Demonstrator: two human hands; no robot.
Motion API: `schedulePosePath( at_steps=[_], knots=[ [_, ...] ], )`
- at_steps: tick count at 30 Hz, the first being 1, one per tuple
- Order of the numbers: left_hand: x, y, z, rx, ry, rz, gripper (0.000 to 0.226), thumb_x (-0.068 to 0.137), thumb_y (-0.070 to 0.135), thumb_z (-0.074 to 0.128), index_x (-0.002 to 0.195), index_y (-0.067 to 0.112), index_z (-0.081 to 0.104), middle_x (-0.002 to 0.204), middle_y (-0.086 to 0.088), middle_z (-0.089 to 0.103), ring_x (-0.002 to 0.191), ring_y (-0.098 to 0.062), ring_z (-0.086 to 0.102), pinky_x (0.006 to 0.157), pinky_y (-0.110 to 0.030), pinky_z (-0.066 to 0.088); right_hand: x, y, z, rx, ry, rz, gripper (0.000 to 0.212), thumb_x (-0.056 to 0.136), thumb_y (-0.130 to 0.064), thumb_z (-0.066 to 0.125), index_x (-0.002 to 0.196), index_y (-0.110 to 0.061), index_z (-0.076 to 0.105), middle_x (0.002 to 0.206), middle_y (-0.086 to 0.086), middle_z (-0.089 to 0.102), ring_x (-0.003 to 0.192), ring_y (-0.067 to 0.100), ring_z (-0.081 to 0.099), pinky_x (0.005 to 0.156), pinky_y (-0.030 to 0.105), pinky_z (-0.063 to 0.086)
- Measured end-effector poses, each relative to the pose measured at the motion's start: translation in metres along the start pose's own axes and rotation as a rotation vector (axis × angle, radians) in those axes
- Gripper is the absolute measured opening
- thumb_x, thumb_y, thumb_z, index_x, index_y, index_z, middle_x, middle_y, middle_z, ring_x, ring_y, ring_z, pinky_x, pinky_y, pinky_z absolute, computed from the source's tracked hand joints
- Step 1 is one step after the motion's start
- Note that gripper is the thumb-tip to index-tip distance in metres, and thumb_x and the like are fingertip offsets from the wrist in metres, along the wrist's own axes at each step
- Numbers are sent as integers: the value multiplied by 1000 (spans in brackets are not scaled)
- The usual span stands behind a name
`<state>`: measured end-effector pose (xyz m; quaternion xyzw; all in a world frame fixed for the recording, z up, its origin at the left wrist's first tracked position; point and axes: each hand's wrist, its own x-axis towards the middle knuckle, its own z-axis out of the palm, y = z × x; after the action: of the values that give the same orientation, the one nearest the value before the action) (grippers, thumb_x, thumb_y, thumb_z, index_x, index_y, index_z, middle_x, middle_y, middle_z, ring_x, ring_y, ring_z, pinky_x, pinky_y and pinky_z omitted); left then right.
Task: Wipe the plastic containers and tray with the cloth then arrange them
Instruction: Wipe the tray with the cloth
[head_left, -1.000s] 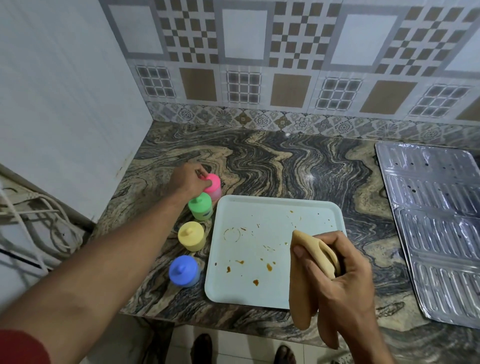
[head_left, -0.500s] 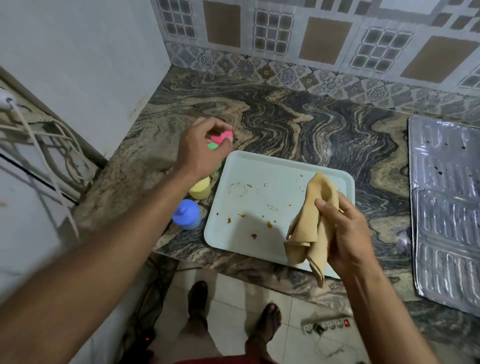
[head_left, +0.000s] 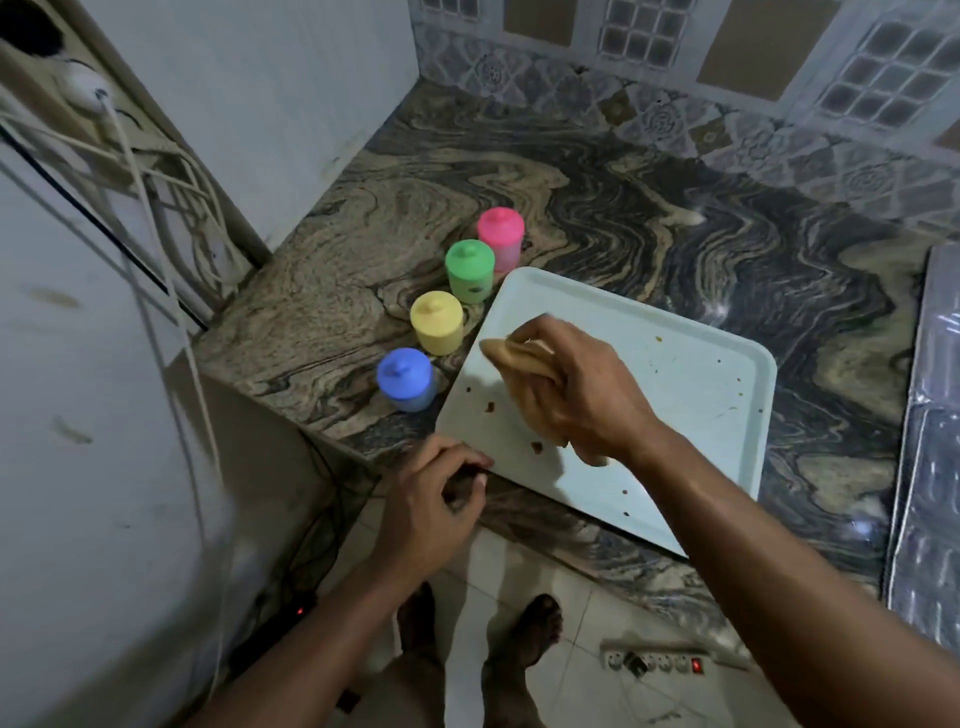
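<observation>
We press the cloth (head_left: 511, 358) on the tray (head_left: 691, 395) with our right hand (head_left: 571, 395), fingers curled around it. Our left hand (head_left: 436, 499) pinches the tray's near left corner to keep it steady. The tray lies directly under the right hand, and its long side runs away from it to the right, so we judge the wiping should go that way. The four containers, blue (head_left: 406, 379), yellow (head_left: 437, 322), green (head_left: 469, 270) and pink (head_left: 501, 239), stand in a row beyond the left hand.
</observation>
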<state>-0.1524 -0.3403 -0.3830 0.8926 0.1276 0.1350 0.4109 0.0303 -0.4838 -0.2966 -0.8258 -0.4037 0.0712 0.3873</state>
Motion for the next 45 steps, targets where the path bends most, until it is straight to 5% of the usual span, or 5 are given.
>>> schedulePosePath(
  at_steps=[6, 16, 24, 34, 45],
  knots=[
    [3, -28, 13, 123, -70, 92, 20, 93, 26, 67, 107, 13, 73, 110, -3, 60, 106, -24, 60, 88, -43, 55, -5, 31, 69, -206, -213, -167, 33, 96, -27, 65, 127, -18, 67, 111, 10, 60, 74, 37, 63, 59, 31, 41],
    [17, -50, 17, 95, -32, 272, 15, 98, 28, 75, 99, 13, 77, 96, 0, 67, 94, -22, 63, 100, -29, 50, -7, 53, 98, -318, -134, -313, 27, 97, -31, 70, 116, -12, 74, 96, 13, 60, 62, 28, 57, 46, 33, 46],
    [25, -55, 15, 62, -76, 325, 11, 97, 26, 77, 105, 19, 79, 97, 4, 69, 96, -21, 67, 106, -35, 50, 6, 67, 106, -343, -46, -129, 25, 92, -18, 75, 117, -14, 73, 96, 13, 60, 53, 34, 56, 43, 36, 47],
    [25, -60, 17, 36, -88, 326, 12, 97, 28, 76, 108, 25, 79, 99, 10, 67, 102, -11, 66, 112, -33, 47, 85, 111, 72, -456, 56, 108, 30, 93, -21, 67, 123, -17, 69, 104, 15, 56, 68, 43, 61, 56, 47, 54],
    [24, -70, 26, 65, -19, 328, 17, 90, 29, 82, 107, 28, 80, 98, 10, 69, 99, -13, 66, 100, -23, 49, 110, 127, 55, -552, 35, 121, 36, 94, -23, 65, 129, -18, 66, 117, 14, 59, 81, 43, 66, 64, 48, 57]
  ],
)
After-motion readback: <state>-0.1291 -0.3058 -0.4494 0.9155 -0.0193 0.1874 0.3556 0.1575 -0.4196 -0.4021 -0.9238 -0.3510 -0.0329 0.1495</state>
